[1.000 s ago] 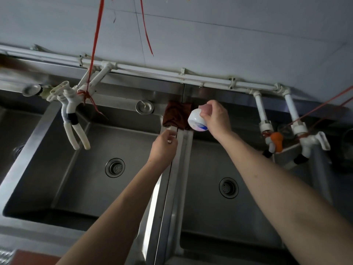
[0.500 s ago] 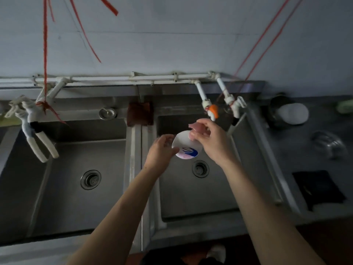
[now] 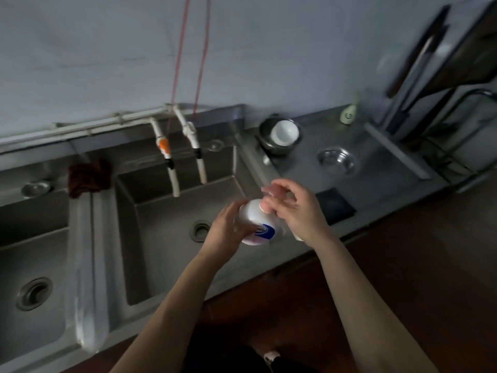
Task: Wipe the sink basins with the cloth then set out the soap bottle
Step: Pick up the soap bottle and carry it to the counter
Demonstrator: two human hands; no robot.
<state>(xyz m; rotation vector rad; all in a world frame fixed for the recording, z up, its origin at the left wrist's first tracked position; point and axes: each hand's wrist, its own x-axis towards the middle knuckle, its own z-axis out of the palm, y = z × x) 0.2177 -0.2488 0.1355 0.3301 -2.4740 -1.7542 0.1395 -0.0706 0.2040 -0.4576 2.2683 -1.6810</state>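
Soap bottle (image 3: 256, 222), white with a blue mark on its label, sits between your two hands just right of the frame's center, held in the air over the right edge of the right basin (image 3: 172, 238). Your left hand (image 3: 224, 232) cups its left side with fingers curved against it, and your right hand (image 3: 293, 208) has its fingers curled at the pink top of the bottle, gripping there. Left of center, the dark red cloth (image 3: 88, 177) lies bunched on the divider behind the two basins, well apart from your hands. At upper right, a white bowl (image 3: 285, 133) rests inside a metal pot (image 3: 277, 146) on the counter (image 3: 376, 168).
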